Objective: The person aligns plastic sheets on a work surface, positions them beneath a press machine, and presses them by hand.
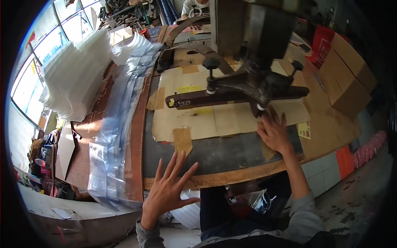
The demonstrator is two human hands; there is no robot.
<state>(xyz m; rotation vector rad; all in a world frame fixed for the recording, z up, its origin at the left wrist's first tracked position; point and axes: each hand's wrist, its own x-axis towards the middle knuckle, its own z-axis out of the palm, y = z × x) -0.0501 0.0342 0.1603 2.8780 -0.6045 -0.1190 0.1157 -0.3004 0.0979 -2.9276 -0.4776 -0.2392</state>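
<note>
My left hand [171, 188] is open with its fingers spread, over the wooden front edge of the table, its fingertips close to a strip of brown tape [182, 140]. My right hand [273, 130] is also open, its fingers stretched toward a dark metal bar [237, 98] and partly beside its lower edge. Whether the fingertips touch the bar I cannot tell. The bar lies across a pale cardboard sheet [198, 122] taped on a dark grey plate [223, 155]. Above it stands a press head [264, 49] with a bracket and black-knobbed screws [211, 64].
Clear plastic sleeves [118, 120] lie in a long row at left, beside a stack of white foam sheets [78, 74]. An open cardboard box [343, 78] and a red bag [321, 47] stand at right. Another person [194, 8] sits across the table.
</note>
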